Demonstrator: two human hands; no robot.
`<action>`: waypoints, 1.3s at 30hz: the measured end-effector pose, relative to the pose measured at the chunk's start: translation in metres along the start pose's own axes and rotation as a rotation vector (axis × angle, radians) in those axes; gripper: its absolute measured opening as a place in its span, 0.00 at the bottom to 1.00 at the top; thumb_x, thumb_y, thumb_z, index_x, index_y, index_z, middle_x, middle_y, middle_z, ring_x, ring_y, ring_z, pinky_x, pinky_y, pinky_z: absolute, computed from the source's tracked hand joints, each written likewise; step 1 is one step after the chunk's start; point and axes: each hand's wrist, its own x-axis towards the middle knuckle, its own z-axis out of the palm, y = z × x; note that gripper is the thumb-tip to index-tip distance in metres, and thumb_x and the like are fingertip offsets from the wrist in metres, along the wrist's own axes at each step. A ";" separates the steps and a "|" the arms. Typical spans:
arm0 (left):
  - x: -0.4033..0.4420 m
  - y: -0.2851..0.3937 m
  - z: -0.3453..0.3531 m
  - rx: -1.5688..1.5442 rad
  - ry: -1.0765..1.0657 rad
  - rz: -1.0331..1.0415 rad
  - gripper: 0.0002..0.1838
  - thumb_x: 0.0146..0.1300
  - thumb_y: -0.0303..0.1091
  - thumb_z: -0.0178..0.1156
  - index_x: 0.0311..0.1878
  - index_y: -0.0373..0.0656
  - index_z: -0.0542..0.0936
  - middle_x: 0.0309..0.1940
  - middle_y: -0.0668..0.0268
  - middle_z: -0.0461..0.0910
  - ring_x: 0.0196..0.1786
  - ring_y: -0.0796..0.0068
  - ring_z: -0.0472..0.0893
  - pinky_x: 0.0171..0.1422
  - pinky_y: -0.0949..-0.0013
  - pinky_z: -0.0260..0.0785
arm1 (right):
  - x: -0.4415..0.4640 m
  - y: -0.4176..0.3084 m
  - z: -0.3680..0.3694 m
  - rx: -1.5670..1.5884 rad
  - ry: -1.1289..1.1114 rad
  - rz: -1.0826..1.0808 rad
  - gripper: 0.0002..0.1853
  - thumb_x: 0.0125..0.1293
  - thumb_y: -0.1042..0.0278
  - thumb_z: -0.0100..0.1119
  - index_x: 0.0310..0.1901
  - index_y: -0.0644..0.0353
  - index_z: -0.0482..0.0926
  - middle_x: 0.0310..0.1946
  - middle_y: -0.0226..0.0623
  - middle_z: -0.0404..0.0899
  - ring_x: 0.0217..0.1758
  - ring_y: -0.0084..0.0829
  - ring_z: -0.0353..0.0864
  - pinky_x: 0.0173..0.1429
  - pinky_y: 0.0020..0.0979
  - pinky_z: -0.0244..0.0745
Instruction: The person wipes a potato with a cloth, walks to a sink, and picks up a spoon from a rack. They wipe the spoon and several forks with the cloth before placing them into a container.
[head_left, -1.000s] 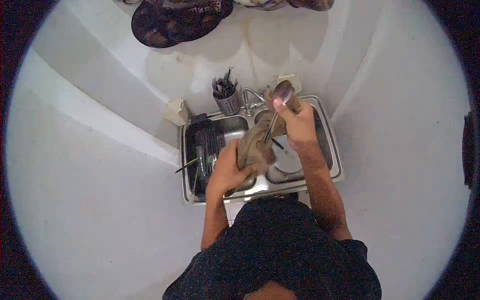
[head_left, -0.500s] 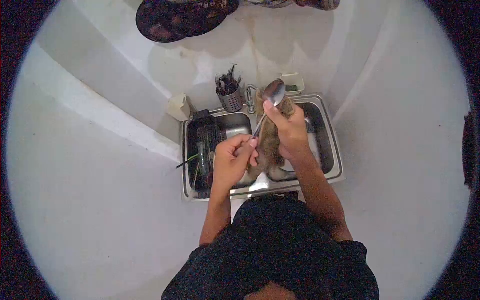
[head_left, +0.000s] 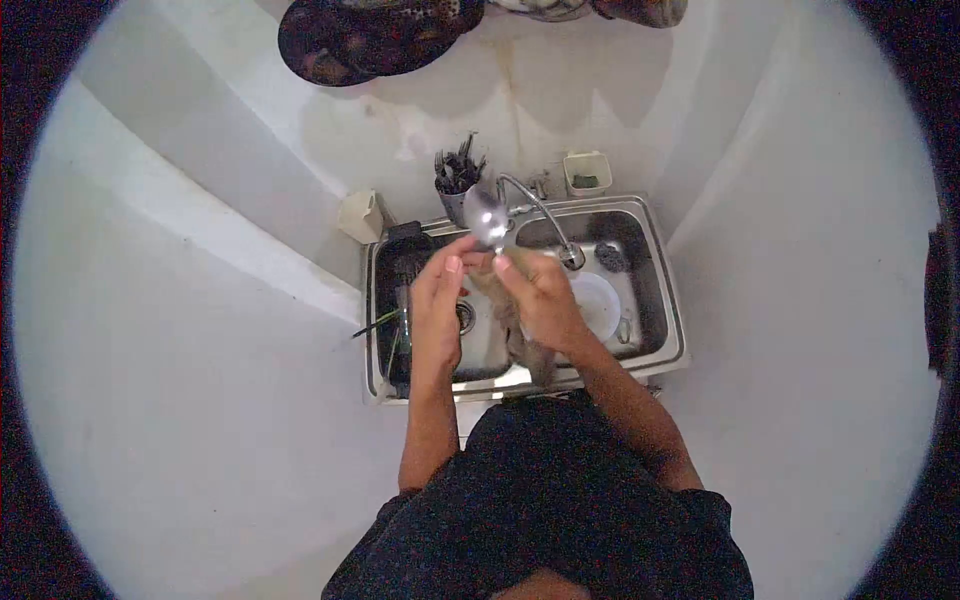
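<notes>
A metal spoon (head_left: pixel 487 214) points bowl-up over the double sink, its bowl slightly blurred. My right hand (head_left: pixel 543 296) is closed on its handle, together with a brownish cloth (head_left: pixel 515 325) that hangs below toward the sink's front edge. Just left of the spoon, my left hand (head_left: pixel 436 305) has its fingers stretched out and thumb raised, close to the cloth. Whether its fingertips touch the spoon or cloth I cannot tell.
The steel sink (head_left: pixel 655 270) holds a white bowl (head_left: pixel 597 305) and a dark scrubber (head_left: pixel 608 257) on the right. A curved faucet (head_left: pixel 540 207) stands behind. A cutlery holder (head_left: pixel 453 207) and two pale containers (head_left: pixel 587 172) line the back; pans (head_left: pixel 350 45) hang above.
The spoon and my right hand have moved left and turned, and the cloth has shifted with them. My left hand has let go of the spoon's handle and opened. The faucet and bowl now show.
</notes>
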 end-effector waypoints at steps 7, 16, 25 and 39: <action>0.003 -0.003 -0.001 -0.243 -0.162 -0.223 0.22 0.71 0.42 0.54 0.51 0.29 0.80 0.42 0.56 0.84 0.43 0.69 0.83 0.53 0.69 0.74 | -0.001 0.017 0.006 -0.249 -0.170 -0.061 0.19 0.74 0.56 0.50 0.36 0.66 0.77 0.25 0.36 0.75 0.30 0.28 0.73 0.36 0.33 0.69; 0.018 -0.022 -0.024 -0.599 0.200 -0.139 0.17 0.76 0.44 0.48 0.40 0.39 0.75 0.24 0.67 0.75 0.27 0.73 0.77 0.37 0.65 0.76 | -0.019 0.008 -0.009 -0.343 -0.515 0.146 0.19 0.72 0.55 0.53 0.36 0.67 0.79 0.21 0.29 0.73 0.27 0.21 0.70 0.34 0.31 0.68; 0.008 -0.026 -0.014 -0.719 0.076 -0.192 0.20 0.77 0.45 0.43 0.49 0.36 0.75 0.30 0.64 0.76 0.32 0.74 0.74 0.40 0.69 0.69 | -0.003 -0.016 0.003 -0.212 0.314 -0.147 0.11 0.65 0.64 0.63 0.41 0.63 0.79 0.40 0.42 0.80 0.41 0.38 0.82 0.49 0.37 0.75; 0.007 -0.022 -0.007 -0.797 -0.110 -0.212 0.30 0.75 0.49 0.43 0.61 0.26 0.69 0.58 0.42 0.75 0.64 0.46 0.72 0.70 0.52 0.64 | -0.009 0.020 0.014 -0.631 -0.180 -0.295 0.18 0.54 0.78 0.61 0.49 0.63 0.81 0.43 0.46 0.71 0.48 0.45 0.78 0.51 0.38 0.75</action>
